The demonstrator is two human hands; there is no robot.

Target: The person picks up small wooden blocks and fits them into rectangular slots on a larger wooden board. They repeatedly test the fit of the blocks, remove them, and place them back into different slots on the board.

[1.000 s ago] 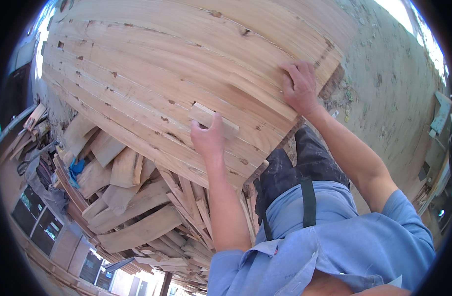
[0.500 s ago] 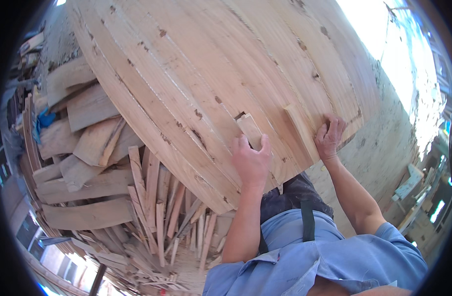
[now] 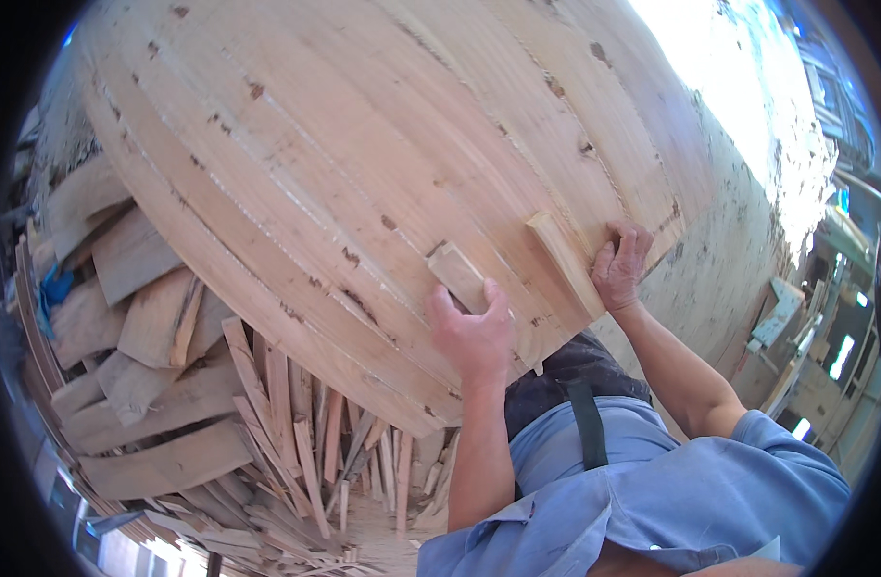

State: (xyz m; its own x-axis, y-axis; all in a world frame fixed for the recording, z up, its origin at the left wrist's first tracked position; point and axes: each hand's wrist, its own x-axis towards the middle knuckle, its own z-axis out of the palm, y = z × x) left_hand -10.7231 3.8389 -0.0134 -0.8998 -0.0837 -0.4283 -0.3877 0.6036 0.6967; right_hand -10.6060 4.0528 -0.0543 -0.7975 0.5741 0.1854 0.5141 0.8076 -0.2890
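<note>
A broad panel of joined wooden boards (image 3: 296,144), with dark knots and pale seams, slopes up and away in front of me. My left hand (image 3: 472,337) grips a small wooden block (image 3: 463,277) between thumb and fingers, its underside against the panel's face. My right hand (image 3: 621,267) is closed at the panel's right near edge, fingers bent over the top; its underside is hidden. Just left of that hand, a narrow wooden strip (image 3: 564,264) lies on the panel, reaching to the near edge.
Heaped offcut boards (image 3: 138,260) lie left of the panel, with thin wooden sticks (image 3: 306,452) below them. A blue scrap (image 3: 54,288) shows among the boards. Dusty ground (image 3: 719,250) stretches to the right, where more timber (image 3: 777,313) is stacked. The panel's near edge is close to my waist.
The view has shifted, so the panel and piles sit further left and lower. The block has slid slightly with my left hand toward a dark spot at its far end. My right hand keeps its place.
</note>
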